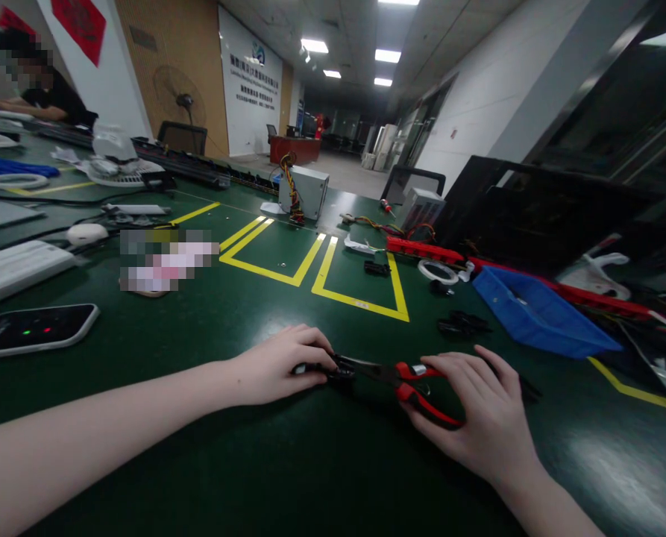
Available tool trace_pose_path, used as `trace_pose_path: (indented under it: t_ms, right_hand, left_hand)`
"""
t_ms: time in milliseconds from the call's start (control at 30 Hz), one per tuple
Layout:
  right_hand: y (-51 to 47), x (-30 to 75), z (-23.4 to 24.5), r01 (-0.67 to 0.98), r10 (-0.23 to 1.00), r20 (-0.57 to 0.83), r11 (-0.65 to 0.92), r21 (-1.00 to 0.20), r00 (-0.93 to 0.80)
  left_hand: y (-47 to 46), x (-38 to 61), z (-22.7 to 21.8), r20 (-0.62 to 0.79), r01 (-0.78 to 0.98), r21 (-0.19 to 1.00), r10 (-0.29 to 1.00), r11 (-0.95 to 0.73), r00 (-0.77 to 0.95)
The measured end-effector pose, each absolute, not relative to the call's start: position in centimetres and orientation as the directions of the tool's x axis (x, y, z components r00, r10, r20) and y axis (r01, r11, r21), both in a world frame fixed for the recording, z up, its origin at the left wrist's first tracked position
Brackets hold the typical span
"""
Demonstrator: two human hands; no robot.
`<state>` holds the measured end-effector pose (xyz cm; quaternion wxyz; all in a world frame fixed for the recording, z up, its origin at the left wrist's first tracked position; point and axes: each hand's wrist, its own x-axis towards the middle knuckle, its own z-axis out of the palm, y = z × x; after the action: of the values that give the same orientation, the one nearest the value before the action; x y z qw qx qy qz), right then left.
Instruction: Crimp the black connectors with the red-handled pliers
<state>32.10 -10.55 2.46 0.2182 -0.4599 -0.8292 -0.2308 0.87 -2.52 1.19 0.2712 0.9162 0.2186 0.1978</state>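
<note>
- the pliers (391,373) lie low on the green tabletop (254,462), between the two hands.
- the left hand (280,369) is curled closed on a small black part (306,368) at the pliers' nose.
- the right hand (478,410) clasps the red handles, thumb below, fingers over.
- a blue tray (528,313) sits beyond, well apart.

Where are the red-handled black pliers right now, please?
Head view, low centre: the pliers lie on the green table between the left hand and the right hand.

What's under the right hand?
The right hand lies on the red handles of the pliers, on the green table. The handle ends are covered by the palm.
</note>
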Motion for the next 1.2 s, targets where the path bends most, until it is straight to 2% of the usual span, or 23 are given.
trace_pose_path:
  t_ms: [567, 967, 1200]
  right_hand:
    - [-10.4, 31.4, 2.5, 0.815, 0.629, 0.537, 0.533, 0.227, -0.562]
    - [-10.3, 30.9, 3.1, 0.836, 0.724, 0.459, 0.543, 0.081, -0.515]
    - [-10.4, 31.1, 3.0, 0.822, 0.705, 0.456, 0.556, 0.121, -0.544]
  left_hand:
    - [-2.6, 0.8, 1.3, 0.241, 0.309, 0.536, 0.493, -0.786, 0.836]
    - [-2.4, 0.9, 1.2, 0.263, 0.294, 0.532, 0.485, -0.794, 0.834]
    - [-2.7, 1.0, 1.4, 0.252, 0.336, 0.549, 0.535, -0.766, 0.806]
